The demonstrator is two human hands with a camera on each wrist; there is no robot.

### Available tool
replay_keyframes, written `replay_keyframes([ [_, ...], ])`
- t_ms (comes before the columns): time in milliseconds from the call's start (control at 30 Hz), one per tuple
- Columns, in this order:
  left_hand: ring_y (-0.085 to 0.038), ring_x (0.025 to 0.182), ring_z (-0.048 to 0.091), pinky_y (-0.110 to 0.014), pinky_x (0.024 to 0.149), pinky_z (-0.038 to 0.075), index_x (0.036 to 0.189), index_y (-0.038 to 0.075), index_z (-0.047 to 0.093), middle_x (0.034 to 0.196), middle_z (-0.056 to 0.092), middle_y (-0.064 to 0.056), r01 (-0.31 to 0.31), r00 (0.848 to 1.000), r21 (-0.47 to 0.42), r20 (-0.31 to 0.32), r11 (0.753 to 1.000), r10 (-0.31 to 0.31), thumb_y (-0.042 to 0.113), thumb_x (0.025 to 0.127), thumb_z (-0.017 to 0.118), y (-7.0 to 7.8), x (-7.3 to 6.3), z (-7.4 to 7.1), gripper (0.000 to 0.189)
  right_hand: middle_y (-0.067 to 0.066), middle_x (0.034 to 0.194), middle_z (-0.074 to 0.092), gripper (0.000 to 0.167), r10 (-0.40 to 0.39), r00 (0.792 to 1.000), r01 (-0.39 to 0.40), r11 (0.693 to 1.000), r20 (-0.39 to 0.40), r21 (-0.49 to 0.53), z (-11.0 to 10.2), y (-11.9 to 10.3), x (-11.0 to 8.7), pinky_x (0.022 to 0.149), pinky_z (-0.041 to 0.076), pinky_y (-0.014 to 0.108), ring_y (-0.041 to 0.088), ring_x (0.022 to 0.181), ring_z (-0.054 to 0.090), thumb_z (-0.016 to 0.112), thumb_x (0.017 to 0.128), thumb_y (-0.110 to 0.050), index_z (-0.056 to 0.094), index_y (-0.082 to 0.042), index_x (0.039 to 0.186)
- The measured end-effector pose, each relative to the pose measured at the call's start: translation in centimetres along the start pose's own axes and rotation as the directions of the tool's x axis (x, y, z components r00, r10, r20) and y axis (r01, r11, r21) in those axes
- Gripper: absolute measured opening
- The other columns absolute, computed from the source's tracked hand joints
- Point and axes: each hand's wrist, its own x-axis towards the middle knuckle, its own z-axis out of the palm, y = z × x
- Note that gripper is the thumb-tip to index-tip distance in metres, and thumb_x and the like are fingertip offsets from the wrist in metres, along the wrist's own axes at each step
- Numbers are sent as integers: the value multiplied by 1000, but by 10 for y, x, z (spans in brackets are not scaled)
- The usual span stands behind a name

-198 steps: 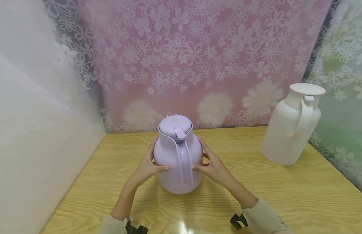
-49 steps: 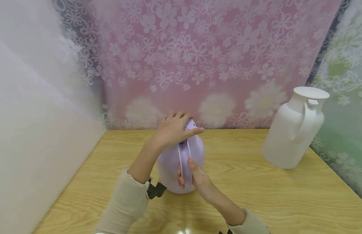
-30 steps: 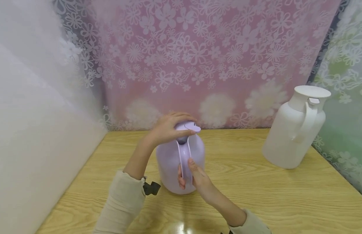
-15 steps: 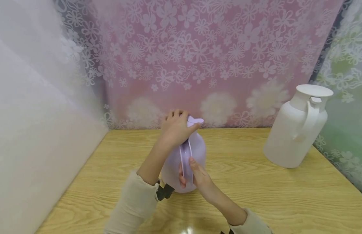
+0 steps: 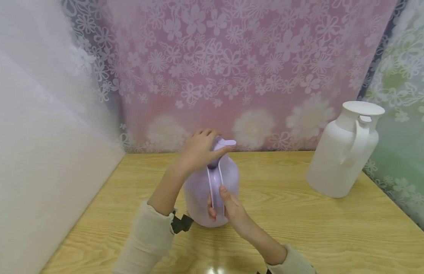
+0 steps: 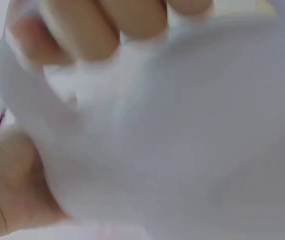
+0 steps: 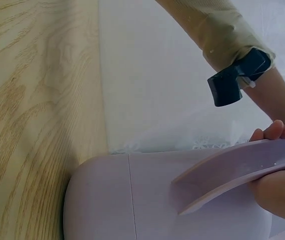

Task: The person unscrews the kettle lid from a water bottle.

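A lavender vacuum jug [image 5: 198, 201] stands on the table. My left hand [image 5: 198, 150] grips its lid [image 5: 216, 146] from above, thumb on the near right side, covering much of it. The lid's lever tab [image 5: 229, 142] points right, out of line with the handle [image 5: 216, 184]. My right hand [image 5: 236, 213] holds the handle, its fingers wrapped through the loop and the thumb along the outside. In the right wrist view the jug body [image 7: 102, 200] appears sideways, with the right hand [image 7: 282, 192] on the handle. The blurred jug [image 6: 182, 130] fills most of the left wrist view.
A white vacuum jug [image 5: 335, 163] with a flared top stands at the right of the wood-grain table [image 5: 283, 228]. Behind hangs a pink flowered curtain [image 5: 232, 68]. A white panel [image 5: 54, 152] borders the left side.
Earlier, both hands held the jug's sides and the tab pointed along the handle. Since then my left hand has moved onto the lid and my right onto the handle; the tab has swung right.
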Motion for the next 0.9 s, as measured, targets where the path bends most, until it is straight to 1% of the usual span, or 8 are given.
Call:
replay_keyframes([
  [67,-22,121,39,-45,97,31,127,22,54,129,49,-1,-125,992,-43,1,991,125,57,86,52,-11,1,-2,54,14,63,41,54,-1,1000,1,1000,6,-9,0,0,0,57,43,26,15,59,44,7,103,-29,39,11,85],
  [133,-20,120,40,-43,95,33,125,25,56,127,51,2,-218,976,-103,4,971,219,51,85,57,-19,3,-2,48,17,62,40,55,-2,1000,2,1000,3,-16,0,1,0,57,43,26,15,58,44,7,103,-29,39,11,84],
  [200,-18,120,40,-42,93,35,125,29,56,127,51,5,-265,964,-154,-5,952,267,50,84,59,-25,5,0,46,18,62,40,55,-2,1000,2,1000,0,-16,0,1,0,57,43,26,15,58,44,7,103,-29,39,11,84],
  [300,-15,118,41,-41,90,37,124,32,56,126,52,7,-286,958,-181,-31,941,285,50,84,57,-29,6,4,44,19,62,39,55,0,1000,0,1000,-3,-16,0,2,0,56,43,27,15,58,45,7,103,-29,39,11,83],
  [367,-14,117,42,-41,88,37,124,32,56,126,52,7,-276,961,-179,-46,944,272,50,85,56,-30,6,6,43,18,62,40,54,2,1000,-2,1000,-6,-15,0,1,0,56,43,27,15,58,45,8,103,-28,39,11,84],
  [467,-15,118,41,-41,90,36,126,31,54,128,51,7,-239,971,-150,-41,959,235,49,87,53,-25,5,5,43,16,62,41,54,6,1000,-6,1000,-12,-13,0,0,1,56,43,27,15,58,45,8,103,-29,40,11,83],
  [700,-20,124,36,-44,97,29,131,26,48,134,45,2,-105,994,-41,7,994,105,52,90,45,-9,2,3,49,22,62,39,54,-18,1000,18,1000,-2,0,0,0,1,55,43,27,16,57,44,8,103,-27,40,11,83],
  [900,-23,126,31,-46,101,24,136,22,42,137,40,-1,27,998,38,59,999,-29,56,90,42,3,2,2,57,19,63,40,54,-7,1000,7,1000,-5,0,0,1,1,56,43,27,16,58,45,8,103,-28,40,11,84],
])
